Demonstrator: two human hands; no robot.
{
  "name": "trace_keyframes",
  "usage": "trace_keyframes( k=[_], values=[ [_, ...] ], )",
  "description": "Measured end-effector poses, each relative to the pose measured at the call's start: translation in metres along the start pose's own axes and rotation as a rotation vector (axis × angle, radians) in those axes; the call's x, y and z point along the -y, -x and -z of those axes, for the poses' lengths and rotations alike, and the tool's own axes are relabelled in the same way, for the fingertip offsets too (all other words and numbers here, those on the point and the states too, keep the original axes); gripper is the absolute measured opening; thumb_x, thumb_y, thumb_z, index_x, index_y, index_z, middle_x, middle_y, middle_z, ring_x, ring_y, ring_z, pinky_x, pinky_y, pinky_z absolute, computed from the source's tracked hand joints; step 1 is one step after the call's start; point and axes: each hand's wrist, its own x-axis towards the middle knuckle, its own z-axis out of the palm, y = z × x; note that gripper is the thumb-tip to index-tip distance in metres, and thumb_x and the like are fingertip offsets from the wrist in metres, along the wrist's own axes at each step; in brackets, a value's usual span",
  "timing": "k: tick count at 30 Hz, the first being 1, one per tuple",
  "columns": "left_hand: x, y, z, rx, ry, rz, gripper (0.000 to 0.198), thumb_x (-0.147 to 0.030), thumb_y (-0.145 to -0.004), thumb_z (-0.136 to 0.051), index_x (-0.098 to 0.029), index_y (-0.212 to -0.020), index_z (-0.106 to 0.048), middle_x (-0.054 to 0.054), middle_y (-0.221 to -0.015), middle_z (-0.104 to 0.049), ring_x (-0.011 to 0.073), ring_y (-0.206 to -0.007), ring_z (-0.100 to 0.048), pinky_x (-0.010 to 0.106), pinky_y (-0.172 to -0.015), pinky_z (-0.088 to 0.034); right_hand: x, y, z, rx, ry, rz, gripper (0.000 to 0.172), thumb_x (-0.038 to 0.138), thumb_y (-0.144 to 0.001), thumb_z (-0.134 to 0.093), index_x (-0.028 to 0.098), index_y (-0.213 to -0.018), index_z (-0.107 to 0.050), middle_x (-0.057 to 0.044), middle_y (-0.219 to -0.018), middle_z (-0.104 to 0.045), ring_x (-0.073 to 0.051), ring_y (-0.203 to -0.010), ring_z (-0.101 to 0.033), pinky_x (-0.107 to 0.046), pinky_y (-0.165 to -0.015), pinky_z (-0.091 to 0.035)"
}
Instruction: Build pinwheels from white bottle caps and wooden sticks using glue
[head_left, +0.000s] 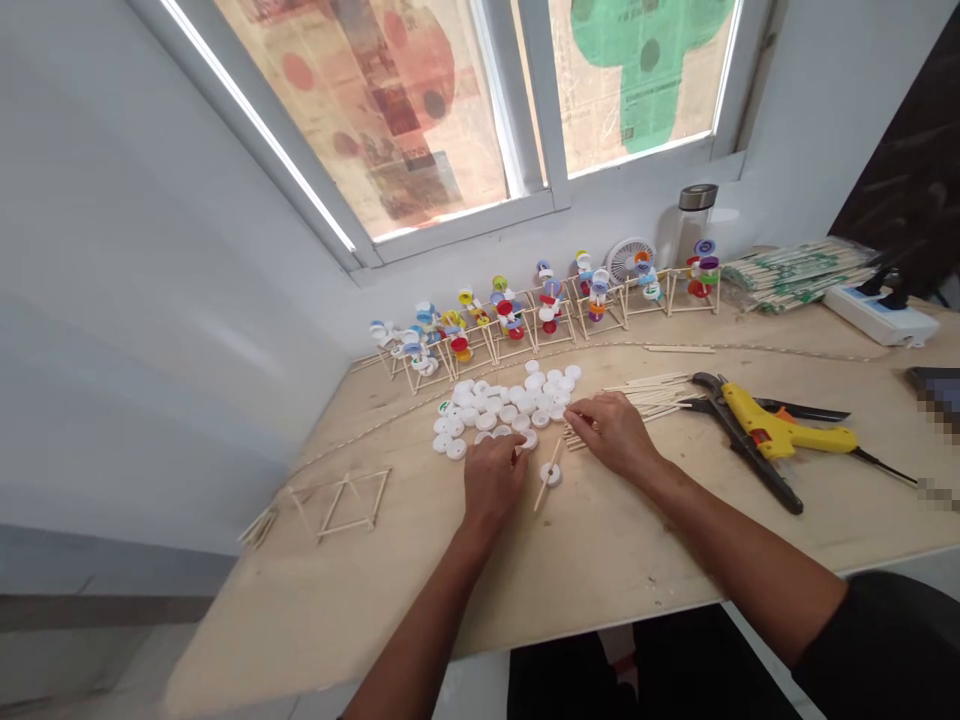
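A spread of white bottle caps (491,405) lies in the middle of the wooden table. At its near edge is my left hand (493,478), fingers curled and thumb and forefinger closed at a white cap (529,439). My right hand (616,432) is at the pile's right edge with its fingertips pinched together; whatever is between them is too small to make out. Between my hands, a short wooden stick (545,488) lies across a single white cap (552,476). Loose wooden sticks (660,390) lie partly behind my right hand.
Stick frames carrying colourful cap wheels (506,320) line the wall. A yellow glue gun (787,425) rests beside dark-handled cutters (750,450) on the right. At left stands a bare stick frame (352,525). A power strip (881,315) and bagged sticks (799,275) sit at back right.
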Motion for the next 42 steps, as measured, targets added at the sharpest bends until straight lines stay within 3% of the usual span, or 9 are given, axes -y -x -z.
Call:
trace_keyframes(
  k=[4, 8, 12, 17, 21, 25, 35, 39, 42],
  values=[
    [-0.002, -0.003, -0.008, -0.007, -0.085, -0.067, 0.019, -0.023, -0.083, -0.048, -0.019, -0.084, -0.067, 0.007, -0.075, -0.067, 0.0232, -0.080, -0.058, 0.037, -0.074, -0.038, -0.001, -0.002, 0.005, -0.053, -0.043, -0.064, 0.039, 0.036, -0.090, -0.040, 0.018, -0.061, -0.058, 0.000, -0.054, -0.056, -0.013, -0.055, -0.049, -0.024, -0.065, -0.033],
    [0.001, 0.000, -0.011, -0.027, 0.006, -0.047, 0.021, -0.023, -0.083, -0.047, -0.018, -0.076, -0.067, 0.007, -0.075, -0.066, 0.0233, -0.079, -0.057, 0.038, -0.076, -0.038, 0.000, -0.001, 0.005, -0.054, -0.072, -0.064, 0.038, 0.036, -0.090, -0.041, 0.018, -0.061, -0.057, 0.000, -0.054, -0.055, -0.013, -0.056, -0.049, -0.025, -0.065, -0.034],
    [0.003, -0.002, -0.005, -0.052, 0.409, 0.117, 0.014, -0.024, -0.077, -0.054, -0.018, -0.078, -0.067, 0.005, -0.078, -0.067, 0.0196, -0.076, -0.057, 0.032, -0.071, -0.041, 0.001, 0.000, 0.002, -0.043, -0.111, -0.037, 0.027, 0.031, -0.088, -0.046, 0.018, -0.071, -0.062, -0.002, -0.063, -0.063, -0.014, -0.062, -0.054, -0.028, -0.072, -0.037],
    [-0.006, -0.007, 0.009, 0.054, 1.085, 0.307, 0.016, -0.031, -0.068, -0.066, -0.016, -0.075, -0.067, 0.000, -0.068, -0.063, 0.0126, -0.064, -0.053, 0.025, -0.064, -0.040, 0.006, 0.002, 0.003, -0.006, -0.191, 0.113, 0.017, 0.028, -0.084, -0.054, 0.020, -0.094, -0.064, -0.004, -0.084, -0.069, -0.018, -0.082, -0.060, -0.033, -0.081, -0.038],
    [-0.020, -0.008, 0.017, 0.130, 1.354, 0.348, 0.015, -0.028, -0.064, -0.071, -0.015, -0.070, -0.067, -0.003, -0.059, -0.056, 0.0088, -0.058, -0.047, 0.023, -0.062, -0.038, 0.009, 0.004, 0.001, 0.060, -0.199, 0.243, 0.032, 0.031, -0.081, -0.059, 0.020, -0.111, -0.057, -0.007, -0.104, -0.066, -0.022, -0.097, -0.057, -0.037, -0.082, -0.040],
    [-0.028, -0.007, 0.019, 0.192, 1.481, 0.369, 0.015, -0.028, -0.064, -0.071, -0.015, -0.070, -0.067, -0.002, -0.057, -0.054, 0.0084, -0.057, -0.045, 0.022, -0.060, -0.038, 0.010, 0.005, -0.001, 0.036, -0.195, 0.263, 0.032, 0.027, -0.080, -0.058, 0.020, -0.112, -0.056, -0.008, -0.105, -0.066, -0.022, -0.096, -0.057, -0.037, -0.082, -0.041],
    [-0.026, 0.003, 0.020, 0.141, 1.302, 0.285, 0.018, -0.032, -0.071, -0.066, -0.016, -0.079, -0.068, -0.001, -0.066, -0.058, 0.0101, -0.062, -0.048, 0.024, -0.063, -0.041, 0.016, 0.006, 0.002, 0.031, -0.178, 0.284, 0.029, 0.026, -0.080, -0.056, 0.018, -0.108, -0.057, -0.008, -0.098, -0.066, -0.022, -0.091, -0.056, -0.036, -0.080, -0.040],
    [-0.017, 0.012, 0.018, 0.072, 0.828, 0.161, 0.030, -0.036, -0.074, -0.061, -0.017, -0.098, -0.066, 0.003, -0.077, -0.062, 0.0149, -0.070, -0.054, 0.029, -0.069, -0.043, 0.011, 0.003, 0.004, 0.020, -0.143, 0.222, 0.027, 0.025, -0.081, -0.054, 0.018, -0.107, -0.058, -0.008, -0.097, -0.065, -0.022, -0.092, -0.056, -0.037, -0.082, -0.039],
    [-0.013, 0.021, 0.012, 0.117, 0.412, 0.041, 0.037, -0.036, -0.075, -0.059, -0.016, -0.106, -0.062, 0.006, -0.082, -0.062, 0.0193, -0.077, -0.055, 0.032, -0.072, -0.042, 0.007, 0.001, 0.004, 0.019, -0.095, 0.149, 0.028, 0.025, -0.081, -0.053, 0.018, -0.107, -0.059, -0.008, -0.094, -0.065, -0.023, -0.091, -0.055, -0.037, -0.081, -0.039]
  ],
)
